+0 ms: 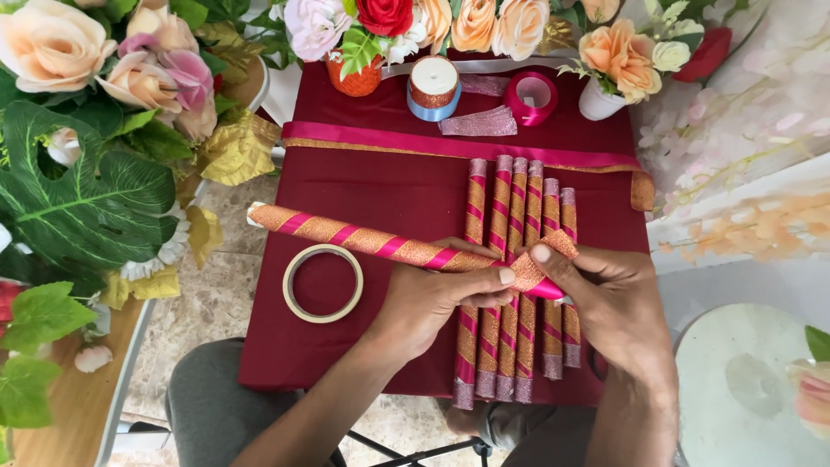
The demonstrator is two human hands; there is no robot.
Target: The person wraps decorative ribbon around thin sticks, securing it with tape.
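**A:** Look at the left hand (432,303): it is curled around the long stick wrapped in spiralling pink and orange glitter ribbon (363,239), gripping it near its right end. The stick lies slanted above the dark red cloth-covered table (380,186), its far end pointing left toward the green leaves (82,203).

**B:** And the right hand (609,298)?

**A:** Thumb and fingers are pinched on the loose tail of orange glitter ribbon (540,259), pressing it against the stick's tip. I'd say one hand steadies the stick so the other can keep the ribbon taut at the end.

**B:** What lies under the hands?

**A:** A row of finished pink and orange wrapped sticks (514,285), side by side and touching, running toward the person. Laid parallel like that, they seem parked out of the way yet easy to count.

**B:** And the supplies?

**A:** A beige ring of tape (290,290) lies flat just left of the left wrist, close at hand. Further back: a white and orange ribbon roll on a blue spool (433,86), a pink ribbon spool (531,97), and a long pink ribbon strip edged in orange (415,141) stretched across the cloth. Peach and pink artificial roses (130,60) frame the table's far edge.
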